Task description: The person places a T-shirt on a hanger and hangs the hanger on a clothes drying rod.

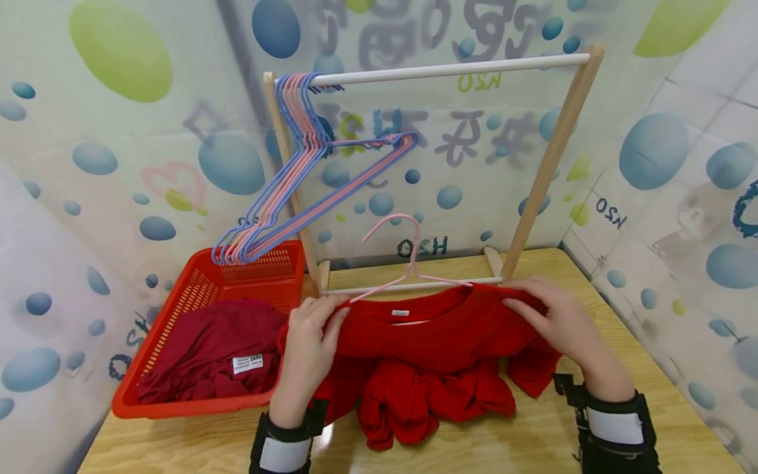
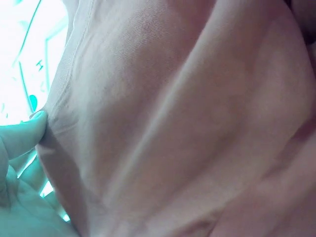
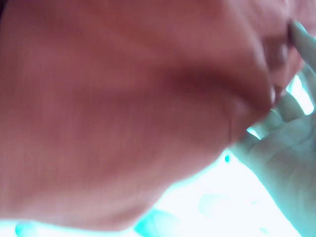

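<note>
A red knit top [image 1: 403, 345] is held up above the table, its neckline facing away and its lower part bunched below. Inside the neckline sits a pink hanger [image 1: 413, 253], its hook standing up out of the collar and its arm ends hidden by cloth. My left hand [image 1: 310, 339] pinches the left shoulder between thumb and fingers, beside the hanger's left arm. At the right shoulder, my right hand [image 1: 562, 319] grips the fabric. The cloth [image 2: 163, 123] fills most of the left wrist view, and the right wrist view shows the top [image 3: 128, 113] blurred.
A wooden rack with a white rail [image 1: 462, 68] stands behind the top. Several blue and pink hangers [image 1: 302, 158] hang at its left end. Below them, a red plastic basket [image 1: 177, 309] contains dark red clothing [image 1: 219, 342] with a white label. The wooden table [image 1: 628, 368] extends to the right.
</note>
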A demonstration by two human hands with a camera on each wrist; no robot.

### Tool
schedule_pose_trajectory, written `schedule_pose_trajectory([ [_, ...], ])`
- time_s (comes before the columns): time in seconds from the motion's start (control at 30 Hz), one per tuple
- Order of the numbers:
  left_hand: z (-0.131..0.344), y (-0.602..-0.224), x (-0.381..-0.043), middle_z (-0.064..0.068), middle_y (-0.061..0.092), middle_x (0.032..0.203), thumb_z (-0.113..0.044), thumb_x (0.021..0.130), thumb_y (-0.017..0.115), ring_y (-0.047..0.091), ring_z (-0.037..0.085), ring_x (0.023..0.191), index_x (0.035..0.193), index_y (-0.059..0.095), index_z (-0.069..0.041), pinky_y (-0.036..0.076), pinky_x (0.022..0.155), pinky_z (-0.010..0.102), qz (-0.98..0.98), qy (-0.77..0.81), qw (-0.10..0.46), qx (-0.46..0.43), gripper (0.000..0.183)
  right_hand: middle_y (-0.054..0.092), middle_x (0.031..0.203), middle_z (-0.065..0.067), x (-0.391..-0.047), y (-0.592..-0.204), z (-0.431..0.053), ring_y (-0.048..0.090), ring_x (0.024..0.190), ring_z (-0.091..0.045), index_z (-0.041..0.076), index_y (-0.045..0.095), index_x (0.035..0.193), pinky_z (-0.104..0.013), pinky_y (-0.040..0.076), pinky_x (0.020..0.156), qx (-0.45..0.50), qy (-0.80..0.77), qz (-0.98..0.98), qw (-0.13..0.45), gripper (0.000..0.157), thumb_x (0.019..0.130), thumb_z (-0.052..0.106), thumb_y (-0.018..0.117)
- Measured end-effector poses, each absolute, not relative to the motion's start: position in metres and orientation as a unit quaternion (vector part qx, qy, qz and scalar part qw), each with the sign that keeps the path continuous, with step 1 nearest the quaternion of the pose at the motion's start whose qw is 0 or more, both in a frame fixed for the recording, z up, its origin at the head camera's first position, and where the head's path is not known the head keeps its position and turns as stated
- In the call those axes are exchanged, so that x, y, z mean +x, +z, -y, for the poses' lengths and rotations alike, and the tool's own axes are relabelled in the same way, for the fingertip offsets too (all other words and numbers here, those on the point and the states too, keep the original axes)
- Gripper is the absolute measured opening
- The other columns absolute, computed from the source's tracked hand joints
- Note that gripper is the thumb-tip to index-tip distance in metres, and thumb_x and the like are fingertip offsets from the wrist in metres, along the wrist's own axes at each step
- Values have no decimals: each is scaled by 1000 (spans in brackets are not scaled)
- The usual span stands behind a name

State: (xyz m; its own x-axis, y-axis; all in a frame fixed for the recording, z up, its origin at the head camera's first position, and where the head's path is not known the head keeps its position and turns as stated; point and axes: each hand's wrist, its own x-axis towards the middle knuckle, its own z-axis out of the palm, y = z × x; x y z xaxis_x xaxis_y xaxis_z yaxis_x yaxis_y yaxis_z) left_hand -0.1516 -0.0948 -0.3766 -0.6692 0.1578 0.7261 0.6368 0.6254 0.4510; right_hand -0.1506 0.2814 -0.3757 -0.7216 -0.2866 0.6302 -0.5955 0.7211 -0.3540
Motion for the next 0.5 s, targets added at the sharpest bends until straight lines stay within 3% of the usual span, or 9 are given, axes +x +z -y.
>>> schedule_pose_trajectory([
  [0.2, 99, -377, -154, 0, 70, 93, -7, 87, 68, 56, 17, 78, 100, 74, -9, 41, 72, 39, 832, -372, 334, -242, 14, 68, 97, 1, -145, -376, -309, 60, 81, -8, 9, 68, 113, -10, 43, 73, 213, 253, 911, 249, 39, 76, 1, 77],
  [0.37, 101, -377, -153, -1, 70, 92, -7, 88, 68, 55, 15, 79, 101, 74, -10, 40, 70, 37, 832, -379, 330, -236, 14, 70, 82, -2, -139, -373, -325, 68, 72, -26, 9, 69, 111, -19, 48, 61, 150, 224, 930, 249, 36, 76, 1, 77],
  [0.5, 100, -377, -153, -3, 70, 94, -8, 89, 67, 54, 13, 79, 102, 74, -11, 39, 72, 37, 828, -386, 330, -237, 15, 69, 78, -7, -138, -372, -330, 67, 72, -33, 8, 69, 108, -25, 43, 50, 116, 224, 936, 246, 33, 77, 0, 75],
])
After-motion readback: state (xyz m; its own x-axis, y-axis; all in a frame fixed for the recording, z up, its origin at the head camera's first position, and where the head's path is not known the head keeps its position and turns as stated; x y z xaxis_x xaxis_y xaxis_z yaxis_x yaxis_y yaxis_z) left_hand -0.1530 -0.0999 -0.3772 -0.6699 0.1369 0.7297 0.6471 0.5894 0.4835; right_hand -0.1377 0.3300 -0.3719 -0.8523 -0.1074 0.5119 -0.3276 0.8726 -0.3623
